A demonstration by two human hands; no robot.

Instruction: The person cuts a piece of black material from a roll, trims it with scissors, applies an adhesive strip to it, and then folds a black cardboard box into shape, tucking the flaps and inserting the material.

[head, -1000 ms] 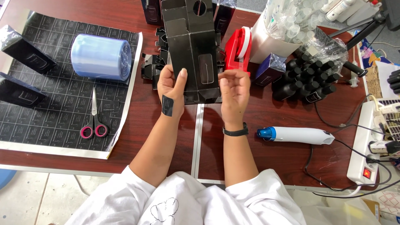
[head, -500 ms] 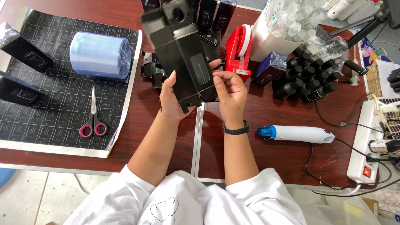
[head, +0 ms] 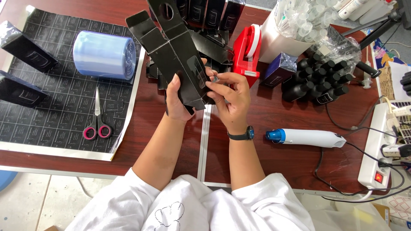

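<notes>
A flat black cardboard box blank with flaps and a round hole is held tilted to the upper left above the dark red table. My left hand grips its lower end from behind. My right hand pinches its lower right edge with thumb and fingers; a dark watch is on that wrist. More black box blanks lie on the table behind the held one.
A black cutting mat at left carries a blue film roll, pink-handled scissors and two black boxes. At right: a red tape dispenser, several black bottles, a heat gun and a power strip.
Both hands have tilted the box blank further to the upper left. My right hand's fingers have shifted on its lower edge.
</notes>
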